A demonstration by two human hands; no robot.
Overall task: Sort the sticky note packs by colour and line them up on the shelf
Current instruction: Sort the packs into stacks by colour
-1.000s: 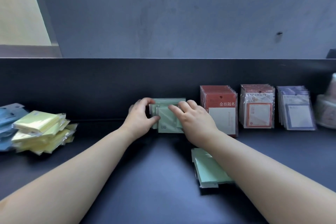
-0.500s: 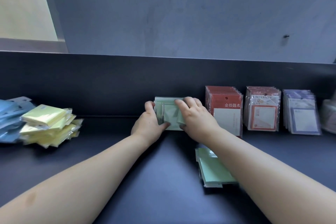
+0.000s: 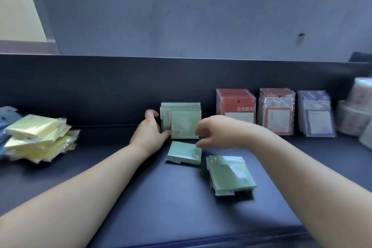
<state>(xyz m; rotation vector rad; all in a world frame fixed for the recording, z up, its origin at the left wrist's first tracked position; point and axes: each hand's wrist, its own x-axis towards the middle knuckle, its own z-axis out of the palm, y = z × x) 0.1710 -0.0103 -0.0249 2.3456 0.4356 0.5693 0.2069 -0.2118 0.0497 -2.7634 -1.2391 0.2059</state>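
Green sticky note packs (image 3: 184,125) upright against the shelf (image 3: 141,197) back wall, clasped at the left edge by left hand (image 3: 148,134). One green pack (image 3: 184,153) flat just in front; green stack (image 3: 229,175) flat to its right. Right hand (image 3: 215,133) curled above the flat pack, contact unclear. Yellow packs (image 3: 38,137) heaped far left.

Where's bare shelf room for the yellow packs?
Bare: the back strip between the loose yellow pack pile and the left hand at the upright green pack row. Crowded rightward: red pack row, orange-framed pack row, purple pack row.
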